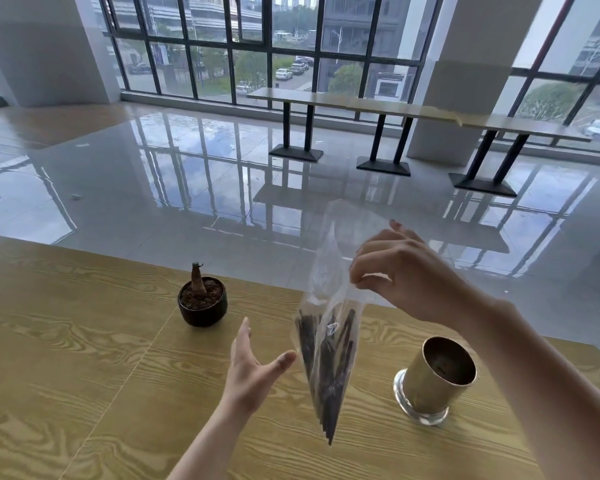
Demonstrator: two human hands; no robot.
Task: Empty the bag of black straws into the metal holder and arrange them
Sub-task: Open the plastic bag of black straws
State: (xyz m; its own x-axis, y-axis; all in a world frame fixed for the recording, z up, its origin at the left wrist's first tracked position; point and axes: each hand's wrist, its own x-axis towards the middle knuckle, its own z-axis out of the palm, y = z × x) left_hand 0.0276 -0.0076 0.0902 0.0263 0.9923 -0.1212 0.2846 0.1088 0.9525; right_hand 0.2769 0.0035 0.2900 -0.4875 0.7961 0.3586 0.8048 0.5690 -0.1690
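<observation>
A clear plastic bag (329, 292) hangs in the air above the table, with a bundle of black straws (329, 368) gathered in its lower end. My right hand (402, 275) pinches the bag near its top edge. My left hand (253, 368) is open just left of the bag, palm toward it, thumb close to the plastic but apart from it. The metal holder (433, 379), a gold cylinder on a silver base, stands upright on the table to the right of the bag, under my right forearm. Its inside looks dark and holds no straws.
The wooden table (84, 358) runs across the foreground; its far edge drops to a glossy tiled floor. A small black pot with a plant stump (202, 301) stands left of the bag. Long benches (361, 102) line the windows far behind.
</observation>
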